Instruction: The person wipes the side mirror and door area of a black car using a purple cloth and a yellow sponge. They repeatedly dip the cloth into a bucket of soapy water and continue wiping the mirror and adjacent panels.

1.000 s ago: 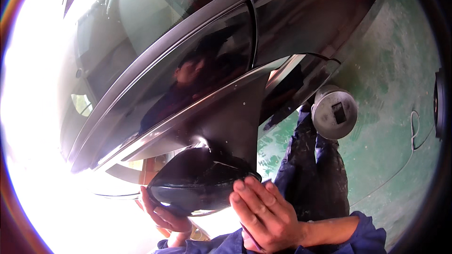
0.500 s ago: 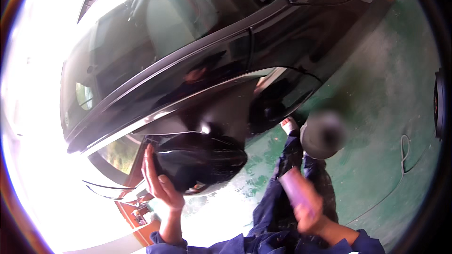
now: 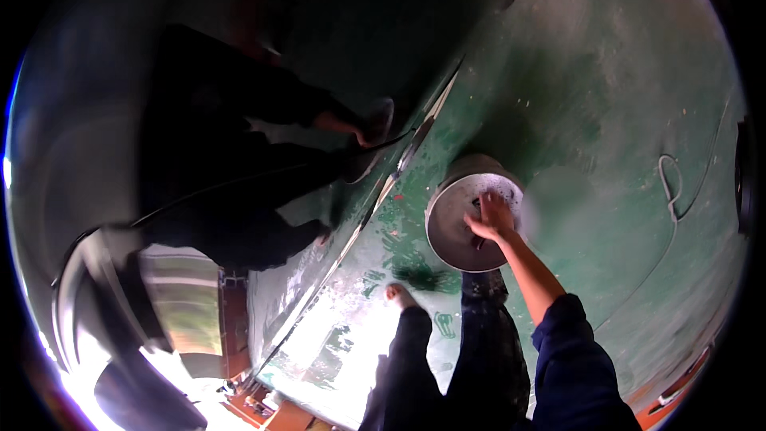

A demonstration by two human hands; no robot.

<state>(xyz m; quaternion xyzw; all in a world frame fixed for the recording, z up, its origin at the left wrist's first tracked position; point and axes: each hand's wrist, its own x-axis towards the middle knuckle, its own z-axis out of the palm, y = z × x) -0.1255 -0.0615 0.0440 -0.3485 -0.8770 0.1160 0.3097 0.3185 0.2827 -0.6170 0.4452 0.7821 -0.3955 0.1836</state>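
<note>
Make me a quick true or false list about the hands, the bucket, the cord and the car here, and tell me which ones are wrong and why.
1. The right hand is at the bucket's open top. True.
2. The left hand grips the bucket's rim. False: the left hand itself is out of view.
3. The cord on the floor bends into a loop. True.
4. The floor is bright yellow. False: it is green.
5. The car shows a person's dark reflection. True.
</note>
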